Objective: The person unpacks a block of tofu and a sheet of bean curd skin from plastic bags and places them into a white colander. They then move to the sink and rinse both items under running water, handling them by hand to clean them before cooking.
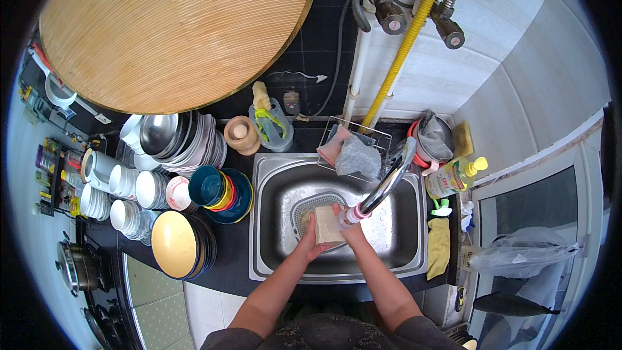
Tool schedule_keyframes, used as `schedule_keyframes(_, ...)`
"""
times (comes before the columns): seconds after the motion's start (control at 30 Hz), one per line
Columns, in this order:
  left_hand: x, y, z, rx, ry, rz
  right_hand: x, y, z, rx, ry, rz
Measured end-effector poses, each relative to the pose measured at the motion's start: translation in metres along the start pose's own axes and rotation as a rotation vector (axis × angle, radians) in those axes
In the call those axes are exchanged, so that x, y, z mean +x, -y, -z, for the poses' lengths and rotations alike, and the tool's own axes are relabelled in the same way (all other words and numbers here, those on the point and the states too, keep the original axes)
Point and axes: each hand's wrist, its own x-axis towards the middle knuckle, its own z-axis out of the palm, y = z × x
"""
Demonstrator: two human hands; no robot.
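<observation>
A pale, squarish block-like item [328, 225], its material not certain, is held over the stainless steel sink [388, 253]. My left hand [311, 240] grips its left and lower side; my right hand [351, 233] is against its right side, partly hidden by the faucet's pink-and-white nozzle [354, 215]. Beneath the hands lies a grey perforated strainer basket [318, 199] in the sink. The chrome faucet [388, 180] arches in from the upper right. Whether water is running I cannot tell.
Left of the sink stand stacked bowls [175, 243], green and coloured dishes [206, 185] and a wooden mortar [242, 135]. Behind it, a wire rack [384, 131] holds scrubbing cloths [358, 156]. At the right are a dish soap bottle [444, 178] and a yellow cloth [438, 248].
</observation>
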Motion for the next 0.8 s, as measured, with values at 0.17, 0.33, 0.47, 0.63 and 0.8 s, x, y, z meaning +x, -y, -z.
schedule_keyframes(0.17,0.007,0.016,0.019,-0.162,0.066,-0.041,-0.014,-0.012,-0.010,0.203,0.003,0.148)
schedule_keyframes(0.33,0.005,0.010,0.024,-0.220,0.032,-0.057,-0.060,0.019,-0.028,-0.032,-0.056,0.327)
schedule_keyframes(0.47,0.000,-0.005,0.005,-0.184,0.066,-0.024,-0.064,0.007,-0.005,0.087,0.161,0.000)
schedule_keyframes(0.63,0.007,-0.003,-0.014,0.053,-0.060,0.021,-0.061,0.028,0.009,0.271,-0.032,0.031)
schedule_keyframes(0.8,0.002,-0.001,-0.026,0.199,-0.249,0.064,-0.060,0.013,0.009,0.351,-0.148,0.032)
